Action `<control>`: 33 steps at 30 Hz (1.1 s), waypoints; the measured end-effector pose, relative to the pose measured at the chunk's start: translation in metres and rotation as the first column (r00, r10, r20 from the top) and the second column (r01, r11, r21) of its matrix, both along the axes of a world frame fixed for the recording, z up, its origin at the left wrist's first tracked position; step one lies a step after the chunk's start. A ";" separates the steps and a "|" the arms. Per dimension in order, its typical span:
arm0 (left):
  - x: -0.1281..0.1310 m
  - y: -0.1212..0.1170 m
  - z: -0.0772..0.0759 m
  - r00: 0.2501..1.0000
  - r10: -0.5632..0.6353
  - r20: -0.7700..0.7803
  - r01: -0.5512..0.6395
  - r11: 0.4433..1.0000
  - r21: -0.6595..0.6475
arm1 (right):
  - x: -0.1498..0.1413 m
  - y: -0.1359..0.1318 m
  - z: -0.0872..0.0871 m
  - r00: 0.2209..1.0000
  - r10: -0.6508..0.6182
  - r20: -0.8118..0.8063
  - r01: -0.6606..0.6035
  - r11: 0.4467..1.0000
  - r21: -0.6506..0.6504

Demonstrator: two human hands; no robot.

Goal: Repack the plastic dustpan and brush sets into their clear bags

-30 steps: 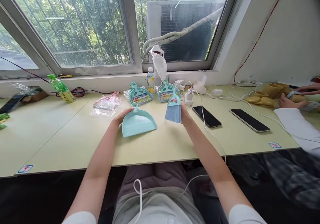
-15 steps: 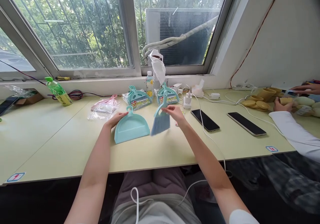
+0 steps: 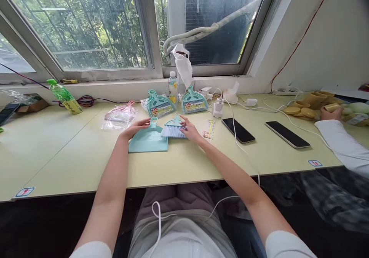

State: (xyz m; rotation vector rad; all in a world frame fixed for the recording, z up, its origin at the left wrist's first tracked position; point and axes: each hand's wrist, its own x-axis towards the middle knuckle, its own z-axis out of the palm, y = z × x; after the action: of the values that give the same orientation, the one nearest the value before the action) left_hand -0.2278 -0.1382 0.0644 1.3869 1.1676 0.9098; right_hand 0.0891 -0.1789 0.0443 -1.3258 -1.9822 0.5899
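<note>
A turquoise plastic dustpan [image 3: 148, 142] and a small turquoise hand brush with pale blue bristles [image 3: 173, 131] sit at the near-middle of a pale yellow-green table [image 3: 184, 169]

The person's left hand [image 3: 136, 128] has its fingers lightly bent over the dustpan's upper left edge, beside the ringed handle; whether it pinches cannot be told; the right hand [image 3: 190, 131], fingers parted and half curled, touches the brush's right end, its hold unclear, while the bristles' left end overlaps the dustpan in view; a small printed paper strip [image 3: 209, 129] lies just right of that hand
</note>
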 end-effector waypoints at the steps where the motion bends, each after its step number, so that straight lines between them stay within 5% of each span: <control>1: -0.001 0.002 -0.002 1.000 0.003 -0.008 -0.003 1.000 0.022 | 0.001 0.000 -0.001 0.997 0.060 0.054 -0.062 0.998 0.024; 6: -0.007 0.013 -0.014 0.999 0.006 -0.032 -0.005 1.000 0.018 | 0.009 0.001 -0.006 0.882 0.245 0.402 -0.222 0.969 -0.105; 12: -0.008 0.022 -0.022 0.985 0.170 0.042 -0.173 0.979 0.106 | 0.041 0.013 0.008 0.867 0.329 0.375 -0.235 0.932 -0.275; 16: -0.008 0.023 -0.025 0.977 0.206 0.057 -0.212 0.971 0.115 | 0.066 0.013 0.023 0.921 0.273 0.277 -0.187 0.936 -0.299; 19: -0.008 0.022 -0.025 0.987 0.160 0.014 -0.161 0.982 0.096 | 0.071 0.014 0.027 0.956 0.108 0.272 -0.045 0.972 -0.230; 24: -0.006 0.020 -0.023 0.985 0.173 0.009 -0.174 0.981 0.088 | 0.056 0.015 0.022 0.948 -0.199 0.248 0.188 0.980 0.070; 27: -0.013 0.022 -0.019 0.948 0.317 0.033 -0.319 0.938 0.134 | 0.048 0.015 0.018 0.929 -0.275 0.248 0.245 0.958 0.147; 30: -0.023 0.023 -0.017 0.847 0.532 -0.004 -0.519 0.827 0.217 | 0.046 0.015 0.013 0.906 -0.324 0.274 0.271 0.939 0.213; 33: -0.026 0.019 -0.016 0.887 0.424 -0.182 -0.385 0.897 0.216 | 0.050 0.016 0.009 0.901 -0.201 0.384 0.142 0.974 0.176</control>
State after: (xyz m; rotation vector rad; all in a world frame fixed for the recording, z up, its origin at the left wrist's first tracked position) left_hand -0.2541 -0.1187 0.0480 1.4375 1.6265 1.1956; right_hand 0.1392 -0.1627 0.0536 -1.6062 -2.1450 0.0887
